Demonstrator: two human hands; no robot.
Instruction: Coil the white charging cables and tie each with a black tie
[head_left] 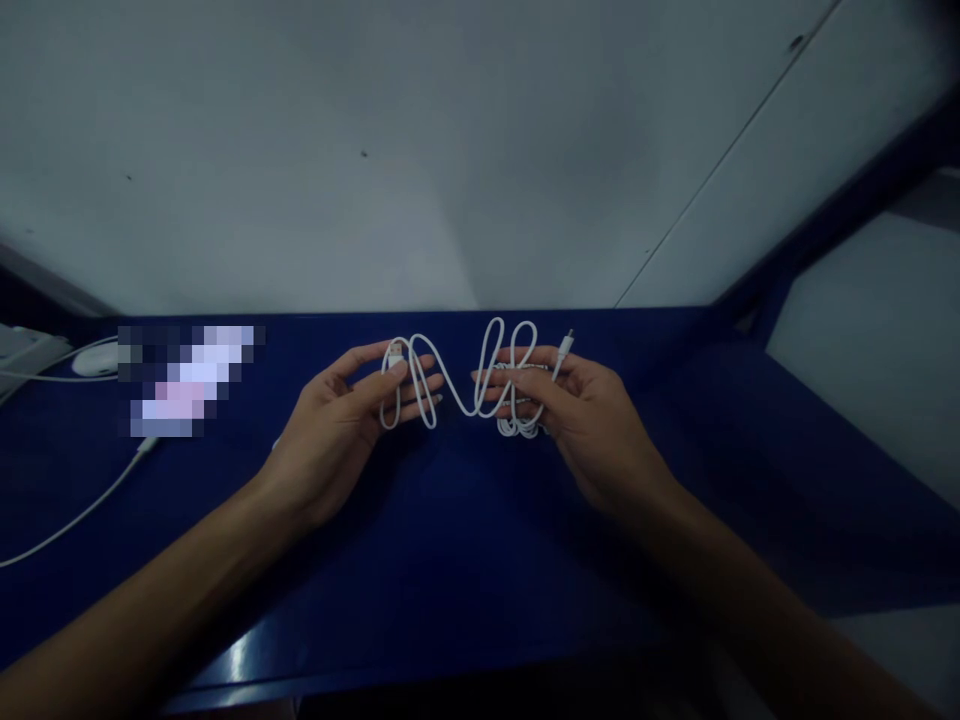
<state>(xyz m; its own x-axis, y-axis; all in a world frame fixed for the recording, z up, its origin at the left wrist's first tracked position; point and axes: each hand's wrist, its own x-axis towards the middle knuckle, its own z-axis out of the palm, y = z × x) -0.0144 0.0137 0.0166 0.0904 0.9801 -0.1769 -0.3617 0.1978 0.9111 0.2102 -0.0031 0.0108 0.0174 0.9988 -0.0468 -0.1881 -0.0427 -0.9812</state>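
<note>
A thin white cable (450, 378) with loose loops stretches between my two hands above the blue surface. My left hand (349, 405) pinches loops of it near a USB plug (396, 352), thumb on top and the other fingers spread behind. On the other side, my right hand (574, 400) pinches more loops, with a small connector (565, 345) sticking up beside the index finger. Behind and below the right fingers shows a bundle of coiled white cable (517, 427); whether it touches that hand I cannot tell.
The blue tabletop (420, 560) meets a pale wall panel (390, 200). At the left lie a pixelated, lit object (187, 385), a white cable (97, 518) leading to it, and a white rounded object (95, 359). A pale panel stands at the right.
</note>
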